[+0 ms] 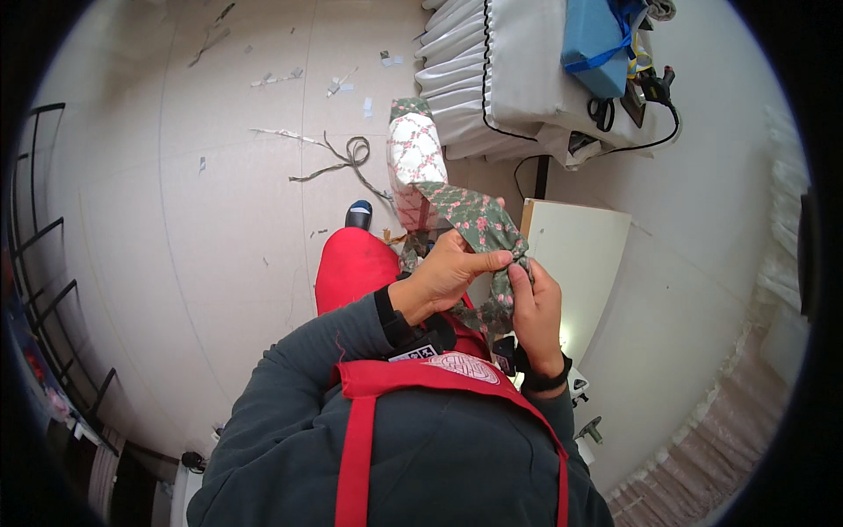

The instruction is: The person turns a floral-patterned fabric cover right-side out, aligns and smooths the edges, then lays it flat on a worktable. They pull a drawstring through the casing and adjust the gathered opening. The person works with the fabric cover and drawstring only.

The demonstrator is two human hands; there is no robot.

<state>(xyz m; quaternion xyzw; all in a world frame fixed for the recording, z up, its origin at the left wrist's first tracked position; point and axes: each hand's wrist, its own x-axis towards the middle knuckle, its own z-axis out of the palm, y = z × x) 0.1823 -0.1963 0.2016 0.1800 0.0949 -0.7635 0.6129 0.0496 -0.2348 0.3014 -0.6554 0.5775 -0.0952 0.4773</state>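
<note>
A length of green cloth (479,218) with pink flowers is bunched between my two hands, in front of my red apron. My left hand (443,274) pinches it from the left, thumb stretched across the gathered part. From the right, my right hand (537,316) grips the same bunch between thumb and curled fingers. Beyond my hands the cloth runs on to a white section (416,145) with a pink lattice pattern and a green end. A lower loop of the green cloth hangs below my fingers. What lies inside the bunch is hidden.
A white table (571,255) stands just right of my hands. Farther off, a white-draped table (536,79) holds a blue box (599,53), black scissors (601,112) and a cable. A cloth strip (356,154) and scraps lie on the floor. A black metal rack (35,228) is far left.
</note>
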